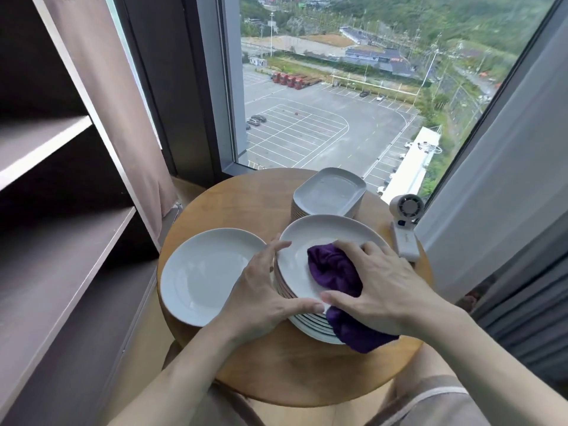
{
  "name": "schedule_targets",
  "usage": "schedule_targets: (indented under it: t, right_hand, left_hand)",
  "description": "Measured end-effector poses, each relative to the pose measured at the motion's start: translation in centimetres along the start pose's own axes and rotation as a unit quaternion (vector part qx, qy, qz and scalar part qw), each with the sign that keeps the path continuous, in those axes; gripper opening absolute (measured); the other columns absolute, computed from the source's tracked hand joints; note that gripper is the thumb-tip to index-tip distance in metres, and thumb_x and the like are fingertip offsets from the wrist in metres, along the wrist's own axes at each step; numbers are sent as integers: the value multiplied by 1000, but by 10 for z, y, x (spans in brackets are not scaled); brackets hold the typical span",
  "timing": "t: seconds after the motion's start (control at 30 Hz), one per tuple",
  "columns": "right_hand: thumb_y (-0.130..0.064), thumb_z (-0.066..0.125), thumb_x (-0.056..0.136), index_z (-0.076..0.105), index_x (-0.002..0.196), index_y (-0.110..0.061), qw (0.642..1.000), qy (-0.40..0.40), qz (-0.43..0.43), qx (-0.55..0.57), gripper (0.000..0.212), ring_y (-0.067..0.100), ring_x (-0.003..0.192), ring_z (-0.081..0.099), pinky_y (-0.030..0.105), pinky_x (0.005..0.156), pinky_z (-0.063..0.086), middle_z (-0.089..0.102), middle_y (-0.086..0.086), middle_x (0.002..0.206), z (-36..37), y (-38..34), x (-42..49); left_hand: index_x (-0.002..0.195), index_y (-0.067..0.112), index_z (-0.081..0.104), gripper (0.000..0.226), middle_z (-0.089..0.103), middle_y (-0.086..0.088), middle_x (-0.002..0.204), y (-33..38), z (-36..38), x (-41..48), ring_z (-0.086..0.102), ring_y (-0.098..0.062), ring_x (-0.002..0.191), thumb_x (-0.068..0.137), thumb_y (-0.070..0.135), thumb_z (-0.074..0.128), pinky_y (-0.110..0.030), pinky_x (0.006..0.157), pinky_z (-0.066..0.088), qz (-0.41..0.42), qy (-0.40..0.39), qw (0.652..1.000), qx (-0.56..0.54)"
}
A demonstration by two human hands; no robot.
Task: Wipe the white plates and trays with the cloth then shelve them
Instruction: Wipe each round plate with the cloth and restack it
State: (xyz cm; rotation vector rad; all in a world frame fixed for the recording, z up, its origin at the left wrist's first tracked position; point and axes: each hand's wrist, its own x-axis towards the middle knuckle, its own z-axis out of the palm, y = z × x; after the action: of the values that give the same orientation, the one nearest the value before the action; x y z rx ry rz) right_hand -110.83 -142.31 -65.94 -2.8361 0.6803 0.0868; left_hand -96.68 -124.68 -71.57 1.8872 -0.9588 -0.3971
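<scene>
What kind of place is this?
Probably a room high up in a tall building, maybe a hotel or flat. The big window looks far down on a car park, and indoors there are a round wooden table with stacked white plates and shelves.

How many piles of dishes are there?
2: a pile of round plates in front, a pile of trays behind it. The single plate at left is no pile.

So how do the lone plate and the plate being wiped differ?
The lone plate lies on the table; the wiped plate tops a stack. The lone plate is bare; the wiped plate carries the purple cloth, held by the right hand. Both are round and white.
</scene>
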Motion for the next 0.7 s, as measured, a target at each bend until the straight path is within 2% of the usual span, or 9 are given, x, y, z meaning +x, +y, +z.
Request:
schedule_targets:
  t: [0.13,0.33,0.43,0.53,0.57,0.63,0.7]
  right_hand:
    - [-63,56,84,29,145,-48,998,14,-36,48,68,20,121,41,39,106,33,47,-10,132,5,-8,-2]
    - [-57,49,79,38,140,-45,993,8,-108,40,63,19,124,37,41,107,30,46,-9,133,11,-26,18]
    - [-54,54,81,42,136,-43,992,25,-120,36,58,18,118,40,42,105,32,49,-10,126,14,-28,33]
    - [-58,50,79,45,136,-41,990,68,-115,38,59,19,114,44,44,103,37,53,-9,122,19,-30,47]
    - [-58,50,80,46,136,-40,990,88,-107,34,60,20,115,45,44,102,38,54,-8,124,23,-30,51]
    - [-57,54,82,47,138,-38,989,121,-78,24,60,24,119,47,46,103,38,54,-6,130,28,-29,59]
    - [-55,57,84,47,139,-36,989,137,-49,13,59,27,120,48,48,102,39,53,-3,130,29,-26,67]
  left_hand:
    - [146,56,28,128,40,30,151,1,-1,0,42,2,136,35,79,89,-31,113,43,2,-16,1000,1]
    - [149,62,15,144,51,19,144,0,0,1,45,-2,134,28,75,92,-31,111,42,14,-40,999,-3]
    - [150,62,13,145,51,22,143,0,0,3,46,2,132,30,72,94,-24,109,42,27,-43,999,-9]
    - [150,64,9,144,43,31,147,-1,1,3,43,9,132,33,74,93,-9,103,38,34,-34,999,-20]
    - [150,64,7,146,40,32,149,-2,1,3,41,9,134,33,74,93,-10,104,38,35,-33,999,-21]
    - [153,60,3,149,36,28,154,-3,2,3,39,4,138,35,73,92,-22,112,39,38,-34,999,-13]
    - [155,56,6,146,33,26,156,-4,3,1,36,3,140,37,75,91,-28,115,38,37,-27,999,4]
